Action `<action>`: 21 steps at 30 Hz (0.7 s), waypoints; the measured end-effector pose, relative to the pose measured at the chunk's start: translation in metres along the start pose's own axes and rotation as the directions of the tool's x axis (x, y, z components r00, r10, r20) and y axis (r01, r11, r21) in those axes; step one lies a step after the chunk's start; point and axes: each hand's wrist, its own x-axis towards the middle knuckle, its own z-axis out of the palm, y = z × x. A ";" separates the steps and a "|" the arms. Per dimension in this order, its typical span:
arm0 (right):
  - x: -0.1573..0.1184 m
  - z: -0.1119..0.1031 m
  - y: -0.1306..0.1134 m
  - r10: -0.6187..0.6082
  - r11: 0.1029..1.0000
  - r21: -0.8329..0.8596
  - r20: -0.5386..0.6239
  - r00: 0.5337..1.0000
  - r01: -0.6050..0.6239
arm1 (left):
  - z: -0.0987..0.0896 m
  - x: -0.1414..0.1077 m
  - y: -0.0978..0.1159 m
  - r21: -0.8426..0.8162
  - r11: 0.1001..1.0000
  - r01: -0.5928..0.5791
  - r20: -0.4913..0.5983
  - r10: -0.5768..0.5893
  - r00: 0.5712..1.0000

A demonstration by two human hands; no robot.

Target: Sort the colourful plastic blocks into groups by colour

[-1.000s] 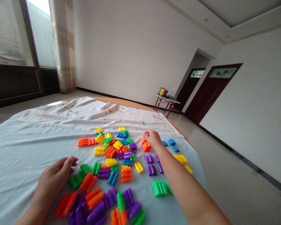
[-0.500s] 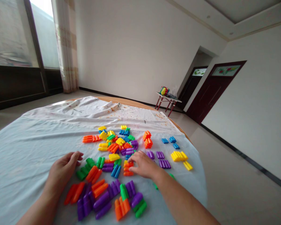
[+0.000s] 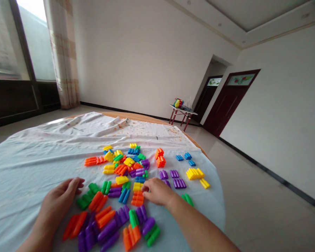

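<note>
The right hand (image 3: 157,191) (fingers curled, and whether they hold anything cannot be told) is the nearer to a ribbed orange plastic block (image 3: 137,198), which lies just left of the fingertips, its long axis across the view, with a ribbed yellow plastic block (image 3: 138,186) just beyond. The left hand (image 3: 59,199) rests open — fingers slightly spread — near ribbed green plastic blocks (image 3: 88,197).

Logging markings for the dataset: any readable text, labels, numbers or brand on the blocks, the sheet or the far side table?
None readable: the plastic building blocks show no lettering, the white sheet shows only stains, and the coloured bundle on the side table is too small to read.
</note>
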 end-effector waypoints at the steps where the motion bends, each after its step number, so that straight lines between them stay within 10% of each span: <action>1: 0.000 -0.001 0.001 -0.004 1.000 0.019 -0.001 1.000 0.004 | -0.001 0.000 0.000 -0.025 0.999 0.036 0.022 -0.035 0.999; 16: 0.001 0.003 0.002 -0.045 0.993 0.109 -0.043 0.998 0.050 | 0.001 0.002 -0.004 -0.068 0.992 0.106 0.017 -0.105 0.994; 21: 0.006 -0.032 0.040 0.102 0.953 0.302 -0.289 0.952 -0.010 | 0.002 0.008 -0.015 -0.038 0.995 0.088 0.000 -0.088 0.996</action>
